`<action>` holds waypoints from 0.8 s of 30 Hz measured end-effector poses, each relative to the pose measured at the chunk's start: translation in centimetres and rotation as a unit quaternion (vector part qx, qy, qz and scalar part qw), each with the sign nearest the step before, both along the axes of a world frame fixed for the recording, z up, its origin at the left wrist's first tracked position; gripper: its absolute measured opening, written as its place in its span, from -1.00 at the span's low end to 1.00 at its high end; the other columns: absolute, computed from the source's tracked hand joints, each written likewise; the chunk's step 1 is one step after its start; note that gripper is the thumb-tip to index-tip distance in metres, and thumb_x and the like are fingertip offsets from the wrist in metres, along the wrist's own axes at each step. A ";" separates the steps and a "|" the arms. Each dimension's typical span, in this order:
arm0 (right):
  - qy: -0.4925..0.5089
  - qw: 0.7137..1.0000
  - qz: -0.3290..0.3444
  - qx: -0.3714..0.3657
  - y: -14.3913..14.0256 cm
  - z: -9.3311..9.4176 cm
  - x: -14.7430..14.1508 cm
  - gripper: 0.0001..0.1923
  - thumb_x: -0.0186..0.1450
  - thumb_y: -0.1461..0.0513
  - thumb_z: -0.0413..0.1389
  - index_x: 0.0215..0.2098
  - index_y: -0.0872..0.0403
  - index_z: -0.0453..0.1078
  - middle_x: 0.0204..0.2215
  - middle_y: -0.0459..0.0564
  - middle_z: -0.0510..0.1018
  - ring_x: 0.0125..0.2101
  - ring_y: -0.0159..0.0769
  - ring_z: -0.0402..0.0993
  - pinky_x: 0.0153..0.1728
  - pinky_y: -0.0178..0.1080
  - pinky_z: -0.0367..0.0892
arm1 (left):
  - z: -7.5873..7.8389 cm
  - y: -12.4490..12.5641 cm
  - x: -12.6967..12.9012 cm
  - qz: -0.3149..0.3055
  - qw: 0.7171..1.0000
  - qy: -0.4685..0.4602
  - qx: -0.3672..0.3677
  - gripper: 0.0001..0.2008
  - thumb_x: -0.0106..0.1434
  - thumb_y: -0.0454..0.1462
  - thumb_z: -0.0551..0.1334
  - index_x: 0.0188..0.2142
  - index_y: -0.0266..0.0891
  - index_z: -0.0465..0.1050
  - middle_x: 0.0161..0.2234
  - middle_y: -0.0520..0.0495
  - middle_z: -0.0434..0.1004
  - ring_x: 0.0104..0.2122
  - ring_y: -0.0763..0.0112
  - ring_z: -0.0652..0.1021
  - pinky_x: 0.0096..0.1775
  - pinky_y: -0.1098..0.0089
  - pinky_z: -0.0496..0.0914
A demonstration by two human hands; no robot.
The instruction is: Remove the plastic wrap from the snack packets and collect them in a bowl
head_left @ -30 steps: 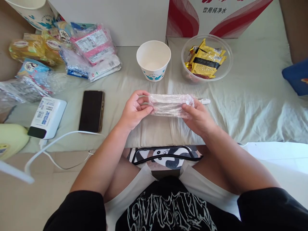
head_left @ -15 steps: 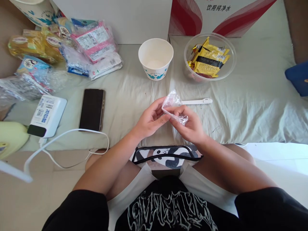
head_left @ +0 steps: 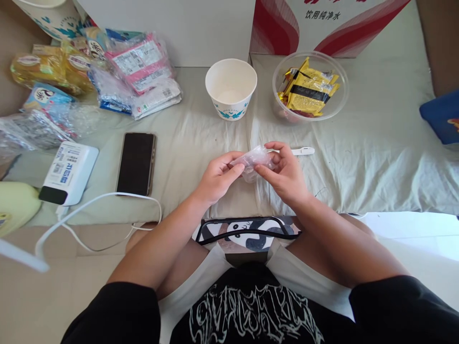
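"Where's the crumpled clear plastic (head_left: 256,156)?"
"Between the left hand (head_left: 220,177) and the right hand (head_left: 287,174), touching both."
"Both gripping it?"
"Yes, 1 side each, near the paper cup (head_left: 231,93)."

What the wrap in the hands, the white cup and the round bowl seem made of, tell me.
Wrap: likely thin, glossy plastic film, as it is crinkled, see-through and catches highlights. White cup: probably smooth paper or card, fairly matte, with a printed-looking blue pattern. Round bowl: clear, shiny plastic most likely; the cloth shows through its wall.
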State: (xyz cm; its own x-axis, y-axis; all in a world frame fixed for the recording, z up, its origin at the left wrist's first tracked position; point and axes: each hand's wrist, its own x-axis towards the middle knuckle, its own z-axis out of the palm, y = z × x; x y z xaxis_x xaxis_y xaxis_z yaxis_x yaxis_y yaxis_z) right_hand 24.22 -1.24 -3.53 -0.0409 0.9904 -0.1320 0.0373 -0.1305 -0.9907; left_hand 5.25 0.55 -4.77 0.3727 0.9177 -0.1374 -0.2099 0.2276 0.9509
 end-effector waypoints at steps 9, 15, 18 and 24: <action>-0.061 0.997 -0.019 0.031 0.2 1.1 1.0 -0.68 0.20 0.07 0.35 -0.27 0.01 0.33 -0.38 -0.12 0.51 -0.36 -0.33 0.45 -0.29 -0.23 0.38 | 0.3 0.9 -0.3 0.054 0.997 0.046 0.033 -0.70 0.16 -0.27 0.40 -0.10 -0.17 0.53 -0.08 -0.08 0.68 -0.08 0.31 0.66 -0.02 0.29 0.52; -0.198 0.955 -0.067 0.209 4.2 5.5 1.2 -0.74 0.23 0.20 0.33 -0.36 -0.03 0.29 -0.44 -0.12 0.41 -0.42 -0.34 0.30 -0.35 -0.21 0.27 | 1.0 1.6 -1.0 0.082 0.994 0.059 0.036 -0.87 0.13 -0.27 0.33 -0.30 -0.19 0.45 -0.35 0.01 0.58 -0.29 0.39 0.60 -0.19 0.34 0.45; -0.322 0.900 -0.048 0.290 9.5 8.2 -0.3 -0.66 0.15 0.37 0.33 -0.43 -0.03 0.23 -0.43 -0.09 0.39 -0.38 -0.30 0.28 -0.27 -0.17 0.28 | 1.4 1.7 -1.4 0.087 0.993 0.072 0.045 -0.91 0.13 -0.25 0.31 -0.36 -0.19 0.44 -0.41 0.02 0.54 -0.36 0.42 0.53 -0.27 0.36 0.37; -0.375 0.897 0.070 0.224 20.9 6.3 -3.1 -0.56 -0.03 0.56 0.39 -0.58 0.02 0.29 -0.60 -0.15 0.24 -0.39 -0.30 0.37 -0.34 -0.27 0.25 | 2.0 1.2 -2.2 0.075 0.993 0.082 0.045 -0.94 0.17 -0.26 0.28 -0.39 -0.18 0.42 -0.47 0.07 0.43 -0.42 0.45 0.44 -0.29 0.35 0.33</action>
State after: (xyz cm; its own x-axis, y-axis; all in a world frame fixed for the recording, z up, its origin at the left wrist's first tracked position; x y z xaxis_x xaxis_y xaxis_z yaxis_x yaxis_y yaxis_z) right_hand 21.14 19.66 2.79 -0.2357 0.9429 0.2352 0.6999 0.3326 -0.6321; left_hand 3.03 1.78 -2.82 0.2095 0.9728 -0.0990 -0.0767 0.1172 0.9901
